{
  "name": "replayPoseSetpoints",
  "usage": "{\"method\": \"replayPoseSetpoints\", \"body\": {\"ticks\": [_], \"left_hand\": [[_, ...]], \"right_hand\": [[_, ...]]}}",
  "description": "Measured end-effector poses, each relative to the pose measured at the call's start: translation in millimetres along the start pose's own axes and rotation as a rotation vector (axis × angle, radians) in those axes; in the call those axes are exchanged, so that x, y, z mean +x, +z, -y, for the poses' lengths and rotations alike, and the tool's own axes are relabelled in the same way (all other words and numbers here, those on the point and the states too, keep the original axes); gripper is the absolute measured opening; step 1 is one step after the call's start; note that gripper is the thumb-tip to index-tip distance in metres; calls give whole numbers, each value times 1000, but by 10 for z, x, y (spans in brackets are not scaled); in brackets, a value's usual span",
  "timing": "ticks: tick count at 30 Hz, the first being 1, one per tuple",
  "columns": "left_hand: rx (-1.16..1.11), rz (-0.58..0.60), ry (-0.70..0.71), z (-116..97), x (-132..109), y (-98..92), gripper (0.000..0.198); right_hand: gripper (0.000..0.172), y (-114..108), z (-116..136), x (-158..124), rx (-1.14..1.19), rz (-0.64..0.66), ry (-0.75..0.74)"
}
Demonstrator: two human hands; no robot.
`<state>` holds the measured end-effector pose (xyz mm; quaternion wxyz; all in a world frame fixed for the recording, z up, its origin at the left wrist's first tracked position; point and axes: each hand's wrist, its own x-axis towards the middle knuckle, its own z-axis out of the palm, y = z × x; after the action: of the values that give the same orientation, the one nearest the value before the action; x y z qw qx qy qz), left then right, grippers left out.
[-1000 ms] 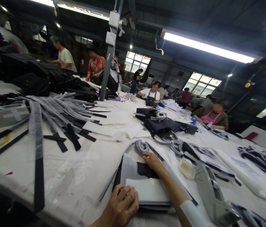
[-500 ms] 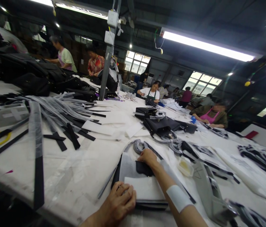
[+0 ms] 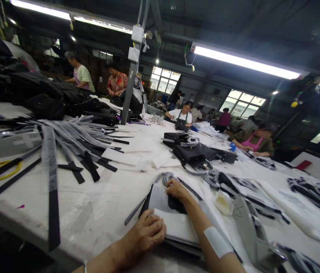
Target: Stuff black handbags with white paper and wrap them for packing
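Observation:
In front of me on the table lies a black bag (image 3: 145, 203), partly covered by a grey-white sheet (image 3: 160, 195) and a white padding piece (image 3: 174, 223). My left hand (image 3: 150, 231) is closed on the bag's near left edge, fingers curled over the white padding. At the bag's far side my right hand (image 3: 177, 189) has its fingers curled on a black flap (image 3: 175, 204); the fingertips are partly hidden. Just beyond those fingers is a coiled, plastic-wrapped handle (image 3: 167, 176). A pale patch (image 3: 218, 241) covers part of my right forearm.
Plastic-wrapped black straps (image 3: 53, 182) spread across the left. A small tub (image 3: 224, 203) and a grey tape dispenser (image 3: 250, 223) stand at my right. Black bags (image 3: 195, 151) lie farther back, near a metal post (image 3: 130, 87). Several people sit or stand around the table.
My left hand has moved slightly up, and the bag's near left side appears raised a little with it. The right hand stays at the flap. The view has shifted slightly.

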<state>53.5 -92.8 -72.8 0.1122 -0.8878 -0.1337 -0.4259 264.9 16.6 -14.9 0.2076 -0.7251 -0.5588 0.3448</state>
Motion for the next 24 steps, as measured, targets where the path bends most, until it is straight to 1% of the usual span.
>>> {"method": "replayPoseSetpoints", "body": {"ticks": [2,4,8,11,13,17,21,23,24], "left_hand": [[-1,9,-1,-2,4,6,22],[-3,9,-7,-13,9,-3,22],[8,-7,-4,-29,5,-11,20],[34,-2,7,-34,10,-13,20],[43,-10,14,-38,24,-25,20],[38,7,24,-24,58,-46,22],[44,20,27,1,58,-18,24],[40,15,21,-5,39,5,24],[39,9,17,-12,28,14,23]], "right_hand": [[44,-34,22,-39,24,67,13],[50,-97,44,-93,40,132,12],[54,-204,67,-169,38,235,-8],[51,-165,70,-122,-38,265,-3],[44,-96,77,-46,-121,265,1],[18,14,109,96,-280,204,-45],[16,34,102,96,-323,107,-123],[15,45,72,51,-286,56,-160],[17,56,56,25,-253,27,-176]]}}
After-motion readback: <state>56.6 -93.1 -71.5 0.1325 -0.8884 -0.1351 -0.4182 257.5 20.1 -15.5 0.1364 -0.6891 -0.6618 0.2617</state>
